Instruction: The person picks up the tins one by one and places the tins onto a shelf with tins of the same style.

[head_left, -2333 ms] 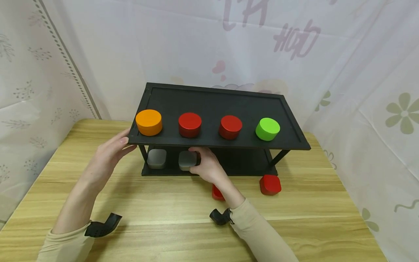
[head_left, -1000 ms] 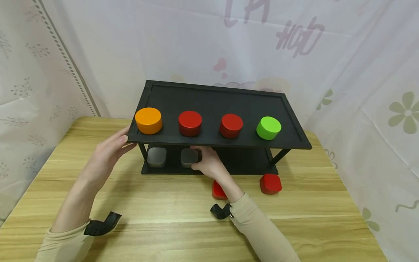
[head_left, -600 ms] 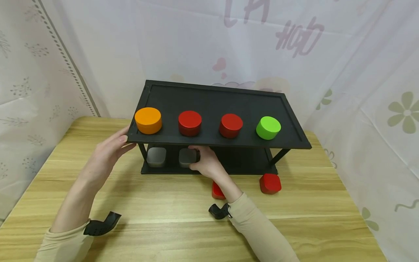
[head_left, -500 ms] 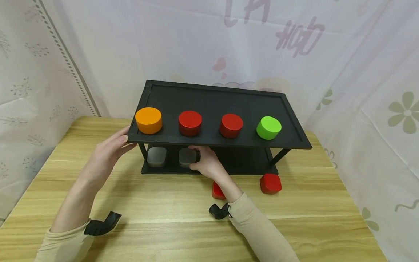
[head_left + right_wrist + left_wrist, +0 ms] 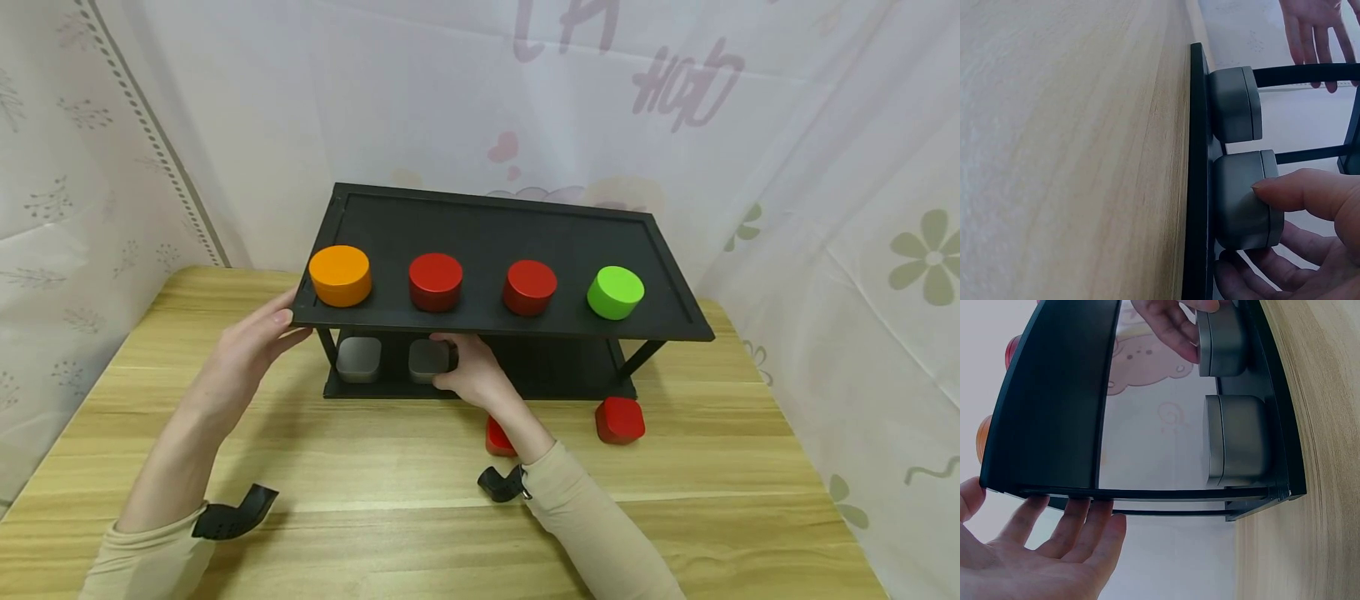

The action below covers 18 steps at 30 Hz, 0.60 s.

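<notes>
A two-tier black shelf point(image 5: 487, 250) stands on the table. My left hand point(image 5: 251, 346) holds the left front corner of its upper tier, thumb at the top edge and fingertips point(image 5: 1100, 506) against the side below. On the lower tier, two grey metal tins with rounded corners and lids sit side by side. My right hand point(image 5: 476, 371) reaches under the upper tier and grips the inner tin point(image 5: 1241, 203), thumb on its near side and the other fingers around behind. The outer tin point(image 5: 1244, 440) stands beside it, near the left end, with a narrow gap between them.
Along the upper tier's front stand an orange round tin point(image 5: 341, 277), two red round tins point(image 5: 436, 283) and a green one point(image 5: 615, 293). A red square tin point(image 5: 620, 421) is on the table at right; another red tin point(image 5: 498, 437) is partly hidden by my right forearm.
Since about a second ago, the inner grey tin has shifted slightly left toward the outer one, with my right hand gripping it. My left hand stays at the shelf corner.
</notes>
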Each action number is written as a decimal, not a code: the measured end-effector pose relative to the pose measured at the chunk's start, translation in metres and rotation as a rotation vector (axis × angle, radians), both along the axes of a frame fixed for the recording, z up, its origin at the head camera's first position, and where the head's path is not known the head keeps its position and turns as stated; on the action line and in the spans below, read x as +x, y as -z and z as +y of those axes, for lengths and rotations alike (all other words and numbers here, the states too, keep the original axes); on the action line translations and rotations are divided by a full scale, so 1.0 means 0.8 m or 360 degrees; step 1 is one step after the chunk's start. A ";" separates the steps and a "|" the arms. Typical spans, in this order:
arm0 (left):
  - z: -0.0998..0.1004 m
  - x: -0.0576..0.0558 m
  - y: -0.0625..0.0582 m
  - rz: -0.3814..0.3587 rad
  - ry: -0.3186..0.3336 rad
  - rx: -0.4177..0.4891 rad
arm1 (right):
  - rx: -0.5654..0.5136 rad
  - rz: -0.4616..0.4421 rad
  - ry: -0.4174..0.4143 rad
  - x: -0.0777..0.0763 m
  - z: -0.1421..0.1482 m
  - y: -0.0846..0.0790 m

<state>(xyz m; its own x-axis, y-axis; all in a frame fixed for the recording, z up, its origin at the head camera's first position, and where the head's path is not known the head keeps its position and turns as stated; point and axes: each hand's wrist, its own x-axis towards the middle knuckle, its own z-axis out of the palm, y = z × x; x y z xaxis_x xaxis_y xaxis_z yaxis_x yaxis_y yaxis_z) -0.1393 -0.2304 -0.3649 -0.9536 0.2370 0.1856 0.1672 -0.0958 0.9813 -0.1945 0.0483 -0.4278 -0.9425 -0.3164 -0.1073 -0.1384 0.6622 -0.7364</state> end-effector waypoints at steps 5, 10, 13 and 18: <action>0.000 0.000 0.000 0.0006 0.0000 -0.0006 | -0.0005 -0.0006 -0.0002 0.000 0.000 0.000; 0.001 0.000 0.000 0.0017 0.0013 -0.0002 | -0.0006 -0.0005 -0.0006 0.000 0.002 0.001; 0.001 -0.001 0.000 0.0026 0.0024 0.0012 | -0.0008 -0.0007 -0.0013 0.000 0.003 0.001; 0.001 -0.001 -0.001 0.0007 0.0015 -0.0014 | -0.0057 -0.0051 -0.0023 0.003 0.009 -0.002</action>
